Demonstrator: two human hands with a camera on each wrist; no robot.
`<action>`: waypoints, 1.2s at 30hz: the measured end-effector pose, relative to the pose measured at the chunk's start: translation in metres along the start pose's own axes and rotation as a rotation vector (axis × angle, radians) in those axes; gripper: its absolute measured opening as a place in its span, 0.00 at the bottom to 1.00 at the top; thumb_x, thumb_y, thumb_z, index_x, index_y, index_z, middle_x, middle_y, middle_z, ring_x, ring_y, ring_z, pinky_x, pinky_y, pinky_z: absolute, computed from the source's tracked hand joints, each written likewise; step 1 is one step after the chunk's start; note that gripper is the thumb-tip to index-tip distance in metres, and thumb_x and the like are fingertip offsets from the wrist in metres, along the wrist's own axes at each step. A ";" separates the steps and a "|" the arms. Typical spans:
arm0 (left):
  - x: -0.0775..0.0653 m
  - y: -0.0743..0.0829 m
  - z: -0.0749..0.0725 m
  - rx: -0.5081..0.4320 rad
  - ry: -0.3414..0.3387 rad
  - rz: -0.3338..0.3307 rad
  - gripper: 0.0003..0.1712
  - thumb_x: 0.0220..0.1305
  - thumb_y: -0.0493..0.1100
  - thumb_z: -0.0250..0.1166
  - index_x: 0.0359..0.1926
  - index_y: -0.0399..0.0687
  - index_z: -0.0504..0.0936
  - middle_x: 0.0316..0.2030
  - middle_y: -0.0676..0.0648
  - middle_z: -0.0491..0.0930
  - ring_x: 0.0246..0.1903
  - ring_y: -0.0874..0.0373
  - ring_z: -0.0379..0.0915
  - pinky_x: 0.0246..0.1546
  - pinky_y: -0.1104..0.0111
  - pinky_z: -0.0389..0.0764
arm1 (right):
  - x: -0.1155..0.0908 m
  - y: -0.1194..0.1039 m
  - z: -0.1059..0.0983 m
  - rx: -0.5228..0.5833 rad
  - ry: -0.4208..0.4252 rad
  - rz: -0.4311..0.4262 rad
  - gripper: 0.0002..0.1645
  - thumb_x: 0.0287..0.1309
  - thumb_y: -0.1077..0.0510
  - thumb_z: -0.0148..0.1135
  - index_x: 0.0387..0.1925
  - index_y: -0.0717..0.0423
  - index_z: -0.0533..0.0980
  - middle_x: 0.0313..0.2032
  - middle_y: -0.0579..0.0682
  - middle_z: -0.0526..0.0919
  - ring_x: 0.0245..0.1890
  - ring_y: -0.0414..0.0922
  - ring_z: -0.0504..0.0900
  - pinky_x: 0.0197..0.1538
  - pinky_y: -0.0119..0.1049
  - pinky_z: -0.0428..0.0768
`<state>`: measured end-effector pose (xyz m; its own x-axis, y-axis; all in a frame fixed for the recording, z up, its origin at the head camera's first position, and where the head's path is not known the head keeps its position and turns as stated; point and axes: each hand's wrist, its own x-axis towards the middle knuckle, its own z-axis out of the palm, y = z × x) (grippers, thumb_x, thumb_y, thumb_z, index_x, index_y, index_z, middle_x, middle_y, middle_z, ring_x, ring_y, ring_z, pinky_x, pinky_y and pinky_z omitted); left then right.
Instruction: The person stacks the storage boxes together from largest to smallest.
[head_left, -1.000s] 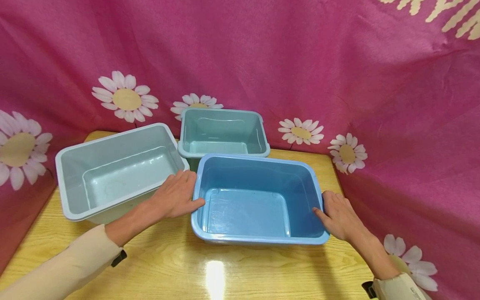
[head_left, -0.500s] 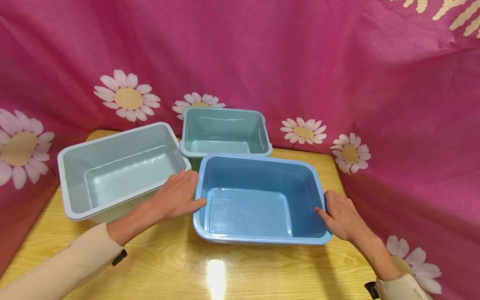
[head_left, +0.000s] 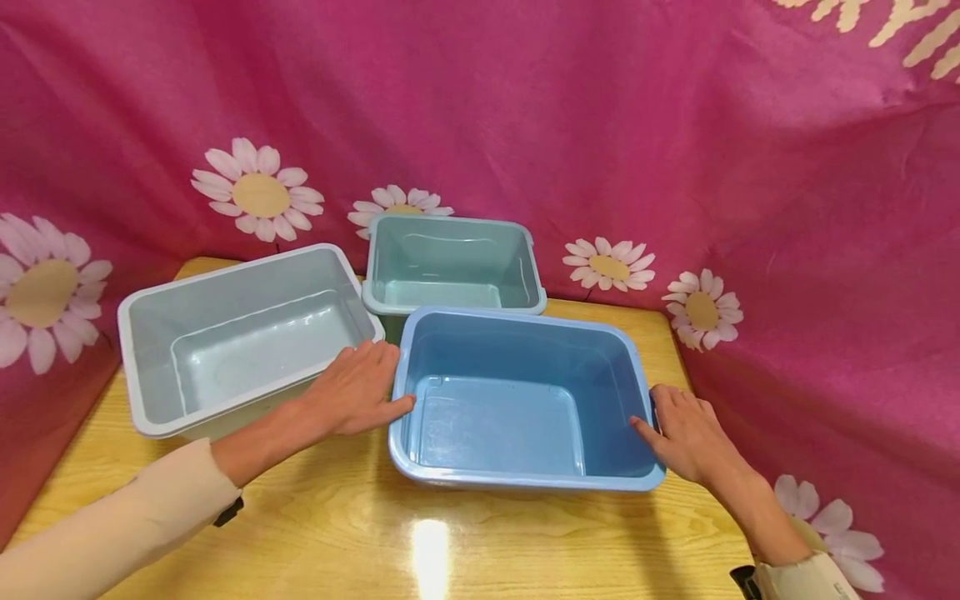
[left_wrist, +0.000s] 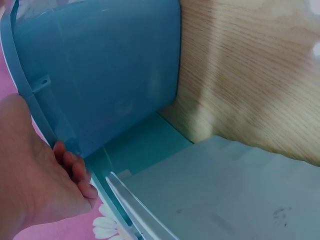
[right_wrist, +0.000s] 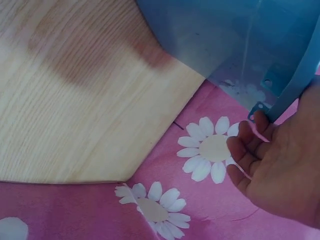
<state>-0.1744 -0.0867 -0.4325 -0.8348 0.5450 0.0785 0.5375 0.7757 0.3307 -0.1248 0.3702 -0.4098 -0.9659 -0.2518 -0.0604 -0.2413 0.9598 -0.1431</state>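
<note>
Both left hand (head_left: 356,393) and right hand (head_left: 688,435), fingers curled round opposite rims of the blue tub (head_left: 497,422), as a second ago

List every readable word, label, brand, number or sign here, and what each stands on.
No text can be read.
Right sleeve: small mark, too blurred to read.
Pink cloth: pale shapes at top right, cut off; I cannot tell whether they are lettering.
Blue bin, grey bin, green bin: no lettering visible.
</note>
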 end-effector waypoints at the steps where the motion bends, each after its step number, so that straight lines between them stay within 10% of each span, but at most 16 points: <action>1: 0.000 0.000 0.000 -0.003 -0.003 -0.002 0.26 0.62 0.59 0.62 0.42 0.40 0.71 0.29 0.49 0.67 0.31 0.54 0.64 0.30 0.63 0.65 | 0.000 -0.001 -0.001 -0.005 -0.007 0.004 0.24 0.62 0.47 0.64 0.47 0.61 0.70 0.33 0.49 0.72 0.38 0.51 0.73 0.43 0.54 0.69; 28: -0.029 -0.036 -0.030 -0.023 0.033 -0.129 0.18 0.71 0.56 0.57 0.33 0.48 0.67 0.25 0.51 0.64 0.27 0.55 0.63 0.30 0.61 0.63 | 0.021 -0.027 -0.051 -0.051 0.007 -0.078 0.19 0.68 0.48 0.59 0.44 0.61 0.80 0.34 0.51 0.80 0.37 0.52 0.78 0.43 0.53 0.78; 36: -0.049 -0.055 -0.039 -0.014 0.072 -0.192 0.23 0.73 0.56 0.54 0.46 0.36 0.73 0.37 0.44 0.74 0.37 0.47 0.70 0.40 0.51 0.71 | 0.042 -0.049 -0.068 -0.066 0.026 -0.134 0.19 0.71 0.47 0.55 0.45 0.60 0.78 0.37 0.53 0.79 0.40 0.54 0.79 0.47 0.54 0.77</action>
<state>-0.1678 -0.1684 -0.4176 -0.9283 0.3631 0.0794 0.3665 0.8582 0.3594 -0.1599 0.3209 -0.3379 -0.9264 -0.3761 -0.0195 -0.3734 0.9240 -0.0824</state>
